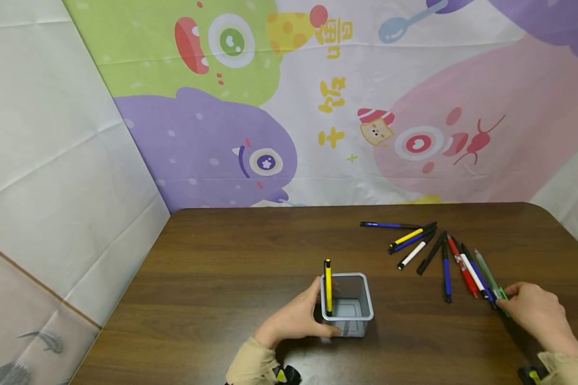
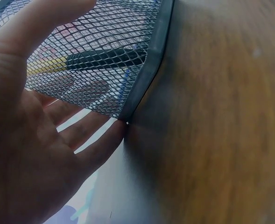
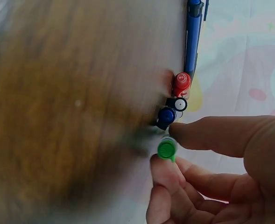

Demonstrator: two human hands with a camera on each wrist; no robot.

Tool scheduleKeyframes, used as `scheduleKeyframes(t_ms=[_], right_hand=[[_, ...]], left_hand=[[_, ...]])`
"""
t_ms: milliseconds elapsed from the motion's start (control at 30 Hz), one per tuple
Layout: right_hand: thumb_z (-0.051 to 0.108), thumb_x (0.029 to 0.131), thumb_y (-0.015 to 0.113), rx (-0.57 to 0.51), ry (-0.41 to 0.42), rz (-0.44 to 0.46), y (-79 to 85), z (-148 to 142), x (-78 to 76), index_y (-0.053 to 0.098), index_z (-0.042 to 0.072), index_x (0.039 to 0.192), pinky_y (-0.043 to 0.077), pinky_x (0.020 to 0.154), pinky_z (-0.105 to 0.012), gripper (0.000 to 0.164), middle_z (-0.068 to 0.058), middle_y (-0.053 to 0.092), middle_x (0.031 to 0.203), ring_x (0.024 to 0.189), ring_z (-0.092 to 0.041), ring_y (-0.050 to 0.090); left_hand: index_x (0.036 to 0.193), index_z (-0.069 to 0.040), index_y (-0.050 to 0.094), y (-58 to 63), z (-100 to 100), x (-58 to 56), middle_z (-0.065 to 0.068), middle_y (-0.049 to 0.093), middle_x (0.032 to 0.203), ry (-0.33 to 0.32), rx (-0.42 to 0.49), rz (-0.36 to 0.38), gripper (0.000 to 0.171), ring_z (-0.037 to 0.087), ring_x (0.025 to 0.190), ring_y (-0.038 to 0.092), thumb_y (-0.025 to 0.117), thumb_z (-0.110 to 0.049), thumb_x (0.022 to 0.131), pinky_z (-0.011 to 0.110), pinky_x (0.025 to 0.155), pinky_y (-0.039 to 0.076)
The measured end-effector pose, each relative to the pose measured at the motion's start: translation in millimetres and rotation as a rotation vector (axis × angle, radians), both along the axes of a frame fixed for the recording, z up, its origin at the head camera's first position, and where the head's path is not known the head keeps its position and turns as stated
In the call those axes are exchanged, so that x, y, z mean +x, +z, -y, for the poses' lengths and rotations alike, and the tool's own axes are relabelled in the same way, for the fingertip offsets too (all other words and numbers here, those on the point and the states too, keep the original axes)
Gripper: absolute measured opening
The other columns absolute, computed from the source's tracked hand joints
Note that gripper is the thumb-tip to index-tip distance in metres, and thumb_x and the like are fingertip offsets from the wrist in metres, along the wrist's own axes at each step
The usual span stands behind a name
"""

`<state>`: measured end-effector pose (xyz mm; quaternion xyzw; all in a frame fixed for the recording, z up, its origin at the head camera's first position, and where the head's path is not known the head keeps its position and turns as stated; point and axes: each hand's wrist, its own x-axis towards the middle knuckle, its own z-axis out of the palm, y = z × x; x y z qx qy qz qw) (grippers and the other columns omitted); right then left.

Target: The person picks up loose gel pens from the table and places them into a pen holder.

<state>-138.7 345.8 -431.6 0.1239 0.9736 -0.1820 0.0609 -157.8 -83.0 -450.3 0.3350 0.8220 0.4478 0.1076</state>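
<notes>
A square wire-mesh pen holder (image 1: 358, 327) stands upright on the table, with one yellow-and-black pen (image 1: 328, 286) leaning inside it. My left hand (image 1: 298, 315) grips the holder from its left side, thumb on the near wall and fingers behind; the mesh shows close up in the left wrist view. At the right, my right hand (image 1: 537, 313) pinches the end of a green pen (image 1: 488, 272) between thumb and fingers. In the right wrist view its green cap (image 3: 166, 149) sits between them, beside a blue pen (image 3: 166, 115).
Left of the green pen lie a white pen (image 1: 472, 272), a red pen (image 1: 464, 270) and a blue pen (image 1: 446, 275). Farther left are a black pen (image 1: 432, 254), another white pen (image 1: 411, 255) and a yellow pen (image 1: 407, 238). A patterned cloth (image 1: 342, 176) hangs behind the wooden table (image 1: 212, 278).
</notes>
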Motion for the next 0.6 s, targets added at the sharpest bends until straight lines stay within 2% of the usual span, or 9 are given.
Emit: scheduleKeyframes(t_ms=[267, 500, 600], right_hand=[[0.025, 0.080, 0.059, 0.001, -0.020, -0.070, 5.2, 3.8, 4.2, 0.056, -0.011, 0.094, 0.042, 0.060, -0.052, 0.039, -0.030, 0.057, 0.087, 0.075, -0.048, 0.051], [0.021, 0.078, 0.058, 0.027, -0.029, -0.170, 9.5, 6.9, 4.5, 0.055, -0.013, 0.095, 0.043, 0.054, -0.049, 0.038, -0.026, 0.060, 0.080, 0.066, -0.043, 0.053], [0.020, 0.078, 0.058, 0.036, -0.033, -0.222, 12.6, 8.7, 5.2, 0.055, -0.014, 0.095, 0.043, 0.052, -0.049, 0.038, -0.019, 0.059, 0.073, 0.062, -0.038, 0.053]], left_hand=[[0.125, -0.015, 0.038, -0.3, 0.2, 0.0, 0.005, 0.052, 0.113, -0.001, -0.005, 0.005, 0.072, 0.008, 0.101, 0.049, 0.078, -0.030, 0.067, 0.027, 0.091, 0.040], [0.124, -0.014, 0.038, -0.4, 0.0, -0.4, 0.005, 0.052, 0.113, -0.005, -0.001, 0.005, 0.071, 0.009, 0.102, 0.049, 0.078, -0.029, 0.067, 0.027, 0.091, 0.040], [0.124, -0.015, 0.038, -0.6, -0.2, -0.5, 0.005, 0.052, 0.113, -0.006, -0.001, 0.003, 0.071, 0.010, 0.102, 0.049, 0.078, -0.029, 0.067, 0.027, 0.091, 0.040]])
